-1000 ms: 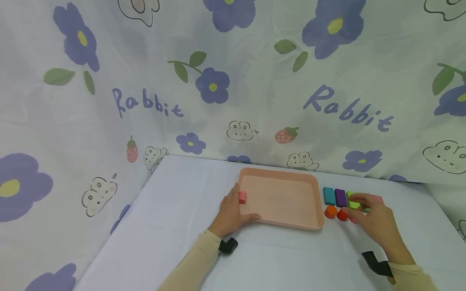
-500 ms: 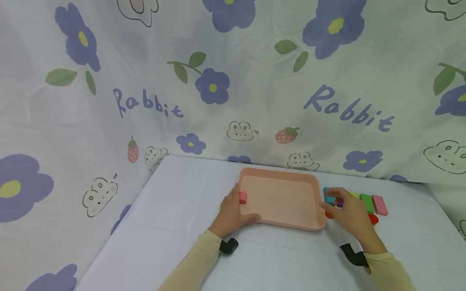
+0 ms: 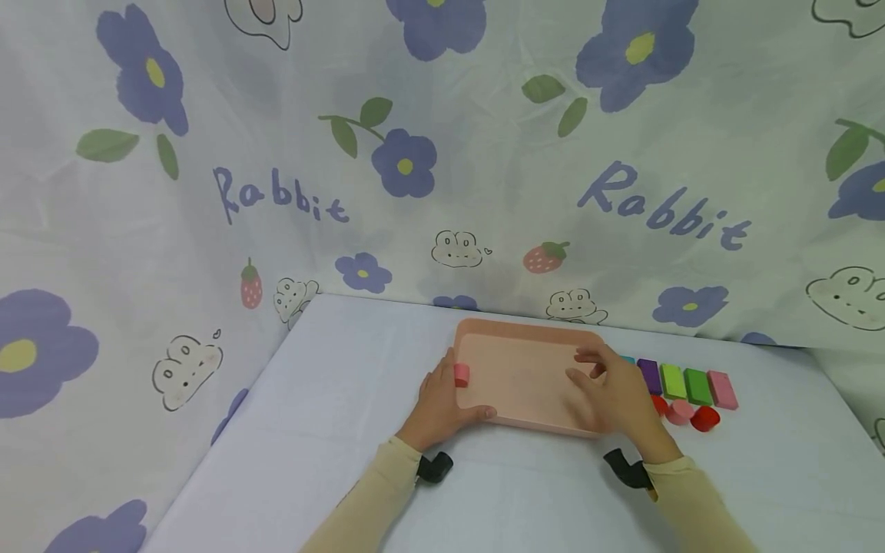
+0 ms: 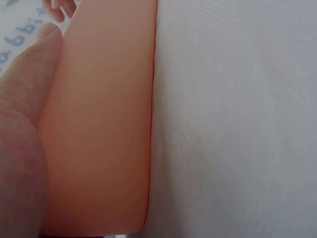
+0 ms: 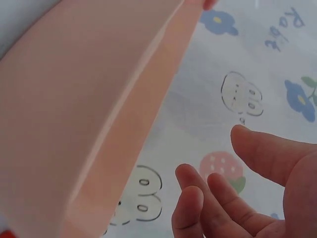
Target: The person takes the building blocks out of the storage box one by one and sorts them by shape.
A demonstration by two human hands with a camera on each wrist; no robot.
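Note:
A shallow peach tray point(image 3: 518, 376) lies on the table, with a small pink cylinder point(image 3: 462, 375) inside at its left end. My left hand point(image 3: 435, 411) rests against the tray's near left corner, its fingers straight along the left side and the thumb along the front rim. In the left wrist view, that thumb point(image 4: 42, 64) touches the tray wall. Over the tray's right end hovers my right hand point(image 3: 618, 395); in the right wrist view, thumb and fingers point(image 5: 188, 208) are apart and nothing is between them.
Right of the tray stands a row of flat blocks: teal point(image 3: 628, 359), purple point(image 3: 649, 376), yellow-green point(image 3: 674, 381), green point(image 3: 698, 386) and pink point(image 3: 722, 390). In front sit a pink cylinder point(image 3: 680, 412) and red cylinders point(image 3: 705, 418). A patterned curtain point(image 3: 484, 192) hangs behind.
My right hand has moved left from above the blocks and cylinders to above the tray's right end. The left hand, tray and pink cylinder in it stay put.

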